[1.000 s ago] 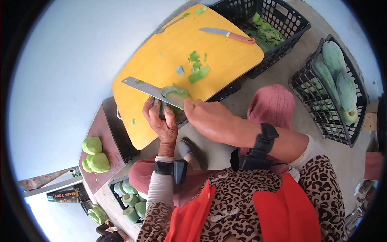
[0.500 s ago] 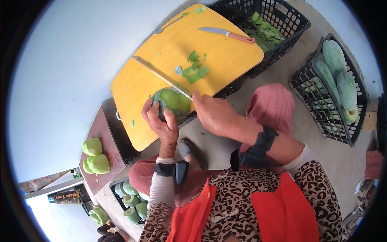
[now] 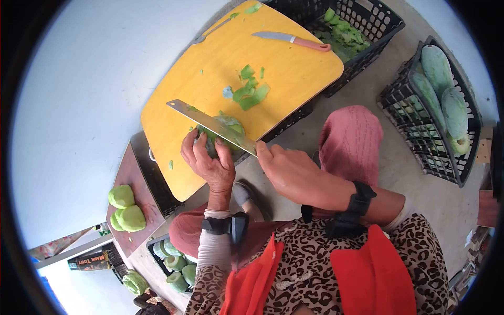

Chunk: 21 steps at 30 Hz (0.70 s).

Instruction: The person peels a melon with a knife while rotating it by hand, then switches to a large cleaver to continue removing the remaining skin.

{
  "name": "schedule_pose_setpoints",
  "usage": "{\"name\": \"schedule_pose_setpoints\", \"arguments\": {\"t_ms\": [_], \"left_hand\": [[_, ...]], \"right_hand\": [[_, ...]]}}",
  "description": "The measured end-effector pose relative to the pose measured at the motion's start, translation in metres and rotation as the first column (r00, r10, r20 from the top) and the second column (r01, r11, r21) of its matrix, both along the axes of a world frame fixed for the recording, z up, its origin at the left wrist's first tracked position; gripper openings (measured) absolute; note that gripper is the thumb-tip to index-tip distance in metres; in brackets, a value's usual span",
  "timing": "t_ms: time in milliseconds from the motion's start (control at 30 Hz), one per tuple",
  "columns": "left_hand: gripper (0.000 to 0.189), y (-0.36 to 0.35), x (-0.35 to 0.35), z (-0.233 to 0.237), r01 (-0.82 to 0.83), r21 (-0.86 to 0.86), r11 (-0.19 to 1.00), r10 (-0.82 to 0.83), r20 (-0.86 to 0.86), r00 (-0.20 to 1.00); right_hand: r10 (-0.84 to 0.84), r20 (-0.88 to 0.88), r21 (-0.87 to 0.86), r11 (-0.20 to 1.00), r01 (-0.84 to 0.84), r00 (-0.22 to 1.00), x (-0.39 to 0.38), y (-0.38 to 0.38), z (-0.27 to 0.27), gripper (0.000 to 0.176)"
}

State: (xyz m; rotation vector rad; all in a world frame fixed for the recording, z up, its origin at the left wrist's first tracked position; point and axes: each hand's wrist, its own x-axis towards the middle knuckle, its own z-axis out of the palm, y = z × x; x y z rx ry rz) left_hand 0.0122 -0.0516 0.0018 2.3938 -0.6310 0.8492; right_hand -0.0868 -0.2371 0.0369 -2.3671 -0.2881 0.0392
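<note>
My left hand [image 3: 211, 164] is wrapped over the near left side of a green winter melon piece [image 3: 237, 126], pressing it on the yellow board [image 3: 168, 118]. Part of the melon's skin is pared off, and the blade hides much of it. In my right hand [image 3: 292, 170] is a large kitchen knife [image 3: 202, 122], its wide blade lying slantwise over the melon, close to my left fingers. The handle is covered by my grip. Cut green peel [image 3: 252, 97] lies on the board just beyond the melon.
A small knife with a reddish handle [image 3: 310, 44] and a thin metal tool [image 3: 212, 30] lie on the board. Black crates hold peelings [image 3: 346, 39] and whole melons [image 3: 437, 65]. Peeled pieces [image 3: 128, 218] sit on a brown surface at left, above a crate of cut melons [image 3: 178, 265].
The knife has turned from nearly edge-on to showing its flat side, and covers more of the melon. My right hand has moved slightly down and right. The peel pile shows a longer strip.
</note>
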Motion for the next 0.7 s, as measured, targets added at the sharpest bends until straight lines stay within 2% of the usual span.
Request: {"name": "schedule_pose_setpoints", "arguments": {"t_ms": [333, 700], "left_hand": [[0.022, -0.003, -0.001, -0.002, -0.016, -0.033, 0.999, 0.017, 0.022, 1.0], [0.029, 0.003, 0.002, -0.004, 0.031, -0.027, 0.999, -0.03, 0.022, 0.999]], "right_hand": [[0.011, -0.011, 0.016, 1.0, -0.01, 1.0, -0.012, 0.001, 0.0, 0.044], [0.037, -0.028, 0.043, 0.998, -0.036, 0.999, 0.031, 0.014, -0.005, 0.04]]}}
